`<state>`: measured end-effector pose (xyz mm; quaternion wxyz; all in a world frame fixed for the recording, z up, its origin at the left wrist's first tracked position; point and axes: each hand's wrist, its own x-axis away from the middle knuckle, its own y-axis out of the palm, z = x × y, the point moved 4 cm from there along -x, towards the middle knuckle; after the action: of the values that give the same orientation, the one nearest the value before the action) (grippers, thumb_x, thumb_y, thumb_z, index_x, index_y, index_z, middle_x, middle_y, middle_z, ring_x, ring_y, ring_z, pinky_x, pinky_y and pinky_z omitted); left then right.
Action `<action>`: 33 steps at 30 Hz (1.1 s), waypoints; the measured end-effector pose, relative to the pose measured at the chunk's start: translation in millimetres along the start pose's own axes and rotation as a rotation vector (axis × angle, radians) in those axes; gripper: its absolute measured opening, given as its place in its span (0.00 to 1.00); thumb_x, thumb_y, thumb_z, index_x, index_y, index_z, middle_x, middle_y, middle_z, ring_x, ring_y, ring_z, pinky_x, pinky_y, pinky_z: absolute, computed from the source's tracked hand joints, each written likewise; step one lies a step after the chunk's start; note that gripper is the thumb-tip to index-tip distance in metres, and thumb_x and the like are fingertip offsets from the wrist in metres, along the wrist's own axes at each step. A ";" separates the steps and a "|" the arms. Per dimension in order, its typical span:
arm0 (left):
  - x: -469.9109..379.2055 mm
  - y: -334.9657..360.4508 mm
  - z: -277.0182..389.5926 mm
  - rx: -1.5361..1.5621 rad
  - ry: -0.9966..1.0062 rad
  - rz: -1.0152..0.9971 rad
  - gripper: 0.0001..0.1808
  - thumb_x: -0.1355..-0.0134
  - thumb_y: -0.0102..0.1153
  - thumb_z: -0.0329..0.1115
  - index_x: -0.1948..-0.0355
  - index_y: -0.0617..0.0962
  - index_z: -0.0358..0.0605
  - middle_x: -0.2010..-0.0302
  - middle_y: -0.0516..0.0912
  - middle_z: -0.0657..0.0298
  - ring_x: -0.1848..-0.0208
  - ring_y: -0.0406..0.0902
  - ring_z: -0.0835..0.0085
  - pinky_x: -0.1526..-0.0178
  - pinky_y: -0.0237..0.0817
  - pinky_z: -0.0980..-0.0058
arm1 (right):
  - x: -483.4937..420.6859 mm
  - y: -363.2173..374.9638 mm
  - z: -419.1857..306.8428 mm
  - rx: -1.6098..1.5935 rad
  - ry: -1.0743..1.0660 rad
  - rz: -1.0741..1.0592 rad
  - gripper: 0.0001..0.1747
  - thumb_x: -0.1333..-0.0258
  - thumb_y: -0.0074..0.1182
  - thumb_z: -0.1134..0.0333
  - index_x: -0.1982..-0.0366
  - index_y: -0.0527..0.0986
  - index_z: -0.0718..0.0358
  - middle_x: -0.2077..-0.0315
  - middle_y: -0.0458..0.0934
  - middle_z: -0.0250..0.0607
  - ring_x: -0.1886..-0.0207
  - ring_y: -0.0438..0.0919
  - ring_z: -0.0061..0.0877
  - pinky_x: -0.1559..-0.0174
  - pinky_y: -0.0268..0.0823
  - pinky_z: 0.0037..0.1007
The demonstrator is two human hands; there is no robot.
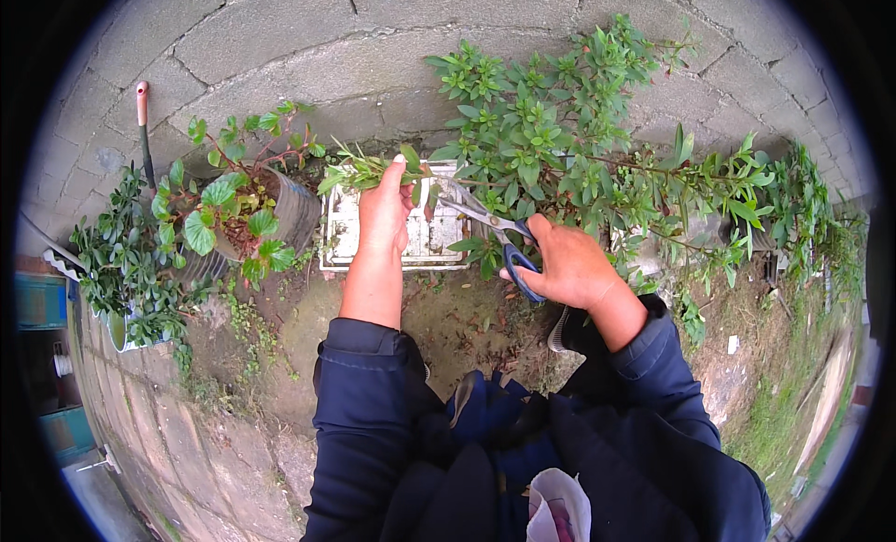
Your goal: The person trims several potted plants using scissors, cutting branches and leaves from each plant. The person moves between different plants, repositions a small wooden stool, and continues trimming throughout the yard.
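Observation:
My left hand (387, 209) grips a leafy green stem (358, 171), its thumb on top and the leaves fanning out to the left. From the right, my right hand (575, 262) holds a pair of scissors (498, 222) with dark blue handles. The blades are parted and point up and left, near the stem just right of my left hand. I cannot tell whether they touch it. A bushy green plant (532, 136) stands beyond the scissors, against the wall. Below both hands lies a white, dirt-stained plastic crate (413, 255), partly hidden by my left arm.
A grey block wall (280, 38) runs behind the plants. At left are a large dark pot (294, 209) with a broad-leaved plant, a shrub (122, 255) in a light pot, and an upright handle (143, 132). Grassy soil (777, 395) lies at right, paving (189, 430) at lower left.

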<state>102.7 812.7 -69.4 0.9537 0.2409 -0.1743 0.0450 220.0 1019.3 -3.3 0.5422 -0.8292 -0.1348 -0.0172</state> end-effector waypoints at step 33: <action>-51.5 15.3 0.2 -0.622 0.212 -0.194 0.23 0.43 0.52 0.28 0.45 0.69 0.43 0.48 0.73 0.57 0.49 0.70 0.71 0.45 0.60 0.74 | -20.4 12.3 47.5 -0.479 0.228 0.072 0.18 0.44 0.45 0.56 0.65 0.72 0.66 0.70 0.76 0.53 0.65 0.75 0.44 0.61 0.66 0.38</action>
<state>51.8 826.0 -80.7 0.9941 -0.0522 -0.0559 -0.0762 197.8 1053.4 -37.4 0.3425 -0.9308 -0.0353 -0.1229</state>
